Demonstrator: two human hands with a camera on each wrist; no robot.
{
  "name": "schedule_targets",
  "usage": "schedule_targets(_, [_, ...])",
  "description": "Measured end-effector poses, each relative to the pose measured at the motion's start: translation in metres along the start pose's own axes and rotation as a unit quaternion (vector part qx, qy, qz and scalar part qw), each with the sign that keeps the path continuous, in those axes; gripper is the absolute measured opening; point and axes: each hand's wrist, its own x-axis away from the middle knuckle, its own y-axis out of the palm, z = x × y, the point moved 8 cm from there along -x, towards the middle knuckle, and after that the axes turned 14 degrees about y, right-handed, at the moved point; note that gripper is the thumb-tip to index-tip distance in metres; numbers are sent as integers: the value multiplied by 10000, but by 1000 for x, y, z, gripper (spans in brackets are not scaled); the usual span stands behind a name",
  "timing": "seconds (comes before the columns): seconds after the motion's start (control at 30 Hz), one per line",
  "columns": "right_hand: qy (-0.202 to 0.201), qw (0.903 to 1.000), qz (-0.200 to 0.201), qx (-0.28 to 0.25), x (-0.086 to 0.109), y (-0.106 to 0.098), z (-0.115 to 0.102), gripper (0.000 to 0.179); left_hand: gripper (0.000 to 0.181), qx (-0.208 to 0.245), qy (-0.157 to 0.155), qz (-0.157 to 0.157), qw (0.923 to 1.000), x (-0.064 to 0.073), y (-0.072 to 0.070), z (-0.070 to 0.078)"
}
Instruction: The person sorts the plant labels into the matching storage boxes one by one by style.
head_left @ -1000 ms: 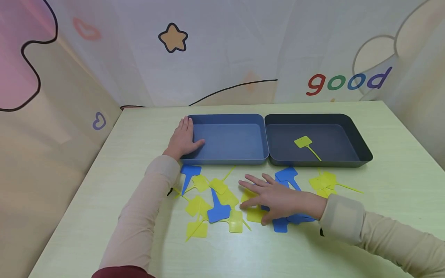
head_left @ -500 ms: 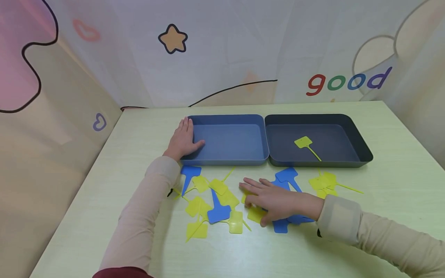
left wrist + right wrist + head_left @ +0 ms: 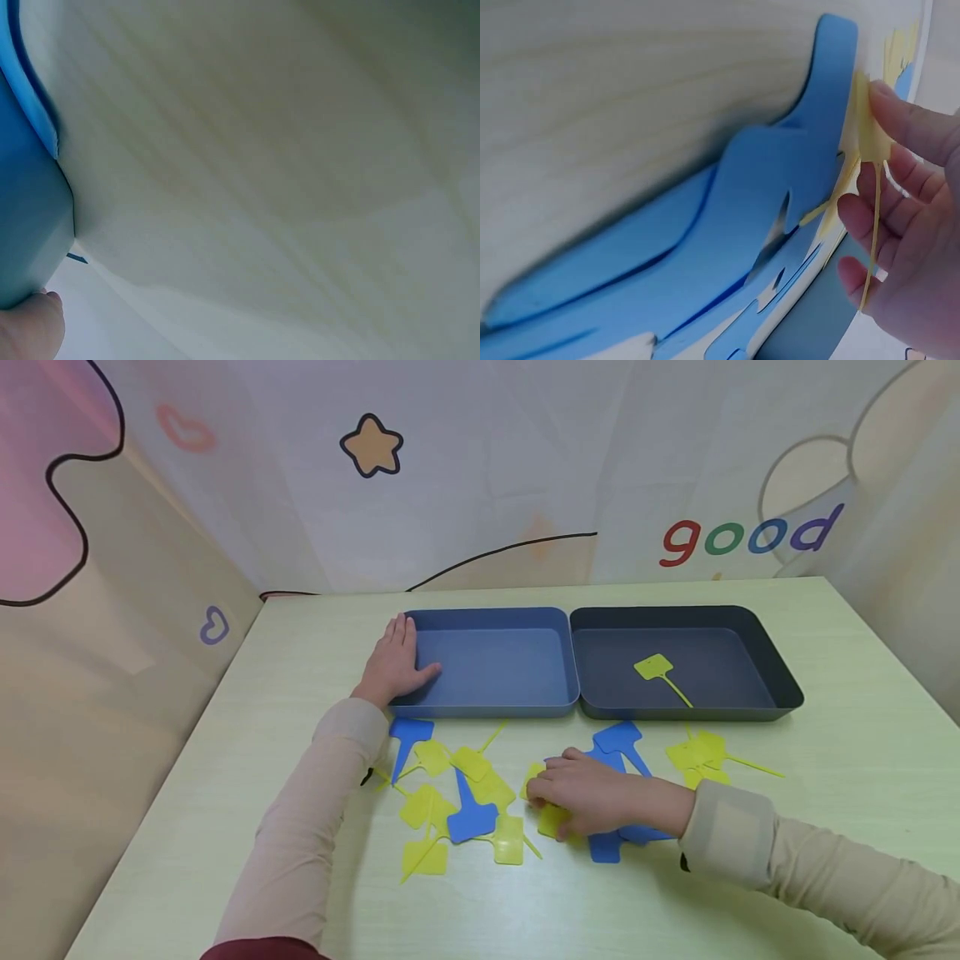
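My left hand (image 3: 394, 662) rests with straight fingers along the left edge of the blue tray (image 3: 495, 711), its thumb reaching over the inside. Part of that hand (image 3: 31, 330) and the tray's side (image 3: 34, 202) show in the left wrist view. Over the pile, my right hand (image 3: 600, 793) pinches a yellow plant label (image 3: 553, 820) between thumb and fingers. The right wrist view shows this label (image 3: 871, 127) held with its thin stem pointing down past the curled fingers. Blue plant labels (image 3: 735, 202) lie stacked beside and partly under the hand.
A dark grey tray (image 3: 690, 714) adjoins the blue one on the right, with one yellow label (image 3: 654, 667) inside. Several yellow labels (image 3: 423, 806) and blue labels (image 3: 472, 821) lie scattered before the trays. More yellow labels (image 3: 701, 752) lie at the right.
The right hand's spread fingers have drawn in and closed on a yellow label, dragging it slightly to the right. My left hand and both trays have stayed in place.
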Motion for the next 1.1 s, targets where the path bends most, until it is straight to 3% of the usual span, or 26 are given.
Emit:
schedule_targets(0.17, [218,9969,-410,-639,-4,1,9,16,91,100,-9,30,9999,-2,4,-3])
schedule_targets(0.3, [411,9891,-846,-1131,-5,-1,18,12,94,102,26,89,9999,-6,9,-7])
schedule_targets(0.47, [571,9739,-1031,-1941,-8,-18,32,12,90,88,17,51,9999,-3,3,-2])
schedule_targets(0.57, [690,9587,-946,-2592,-9,-33,45,10,89,-13,21,29,10000,-2,1,-1])
schedule_targets(0.7, [1111,9269,-680,-3521,-9,-52,74,4,90,-86,14,19,10000,-1,1,0])
schedule_targets(0.9, [2171,8677,243,-4466,-2,-70,134,20,90,-43,32,53,10000,-1,2,0])
schedule_targets(1.0, [2732,8235,829,-4902,4,-75,164,23,90,-26,31,56,10000,-1,1,0])
schedule_targets(1.1, [2980,7747,1314,-5420,12,-77,188,16,90,-20,41,62,10000,-1,1,-1])
